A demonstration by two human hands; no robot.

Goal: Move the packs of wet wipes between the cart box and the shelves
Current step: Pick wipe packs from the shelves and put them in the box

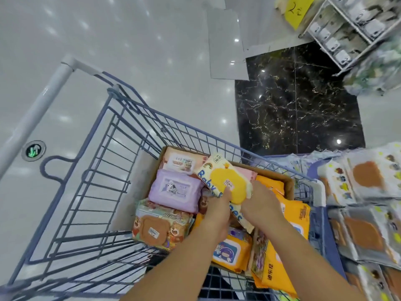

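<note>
A cardboard box full of wet wipe packs sits inside a blue wire cart. Both hands hold one white pack with a yellow lid and blue "Baby" lettering, tilted above the box. My left hand grips its near left side with the thumb on the yellow lid. My right hand grips its right edge. Below lie a purple pack, a bear-print pack with a brown lid and several orange packs.
Shelves at the right carry stacked white packs with brown lids. Another wire rack of goods stands at the top right beside a yellow price sign. The floor is glossy white tile with a black marble patch. The cart handle runs along the left.
</note>
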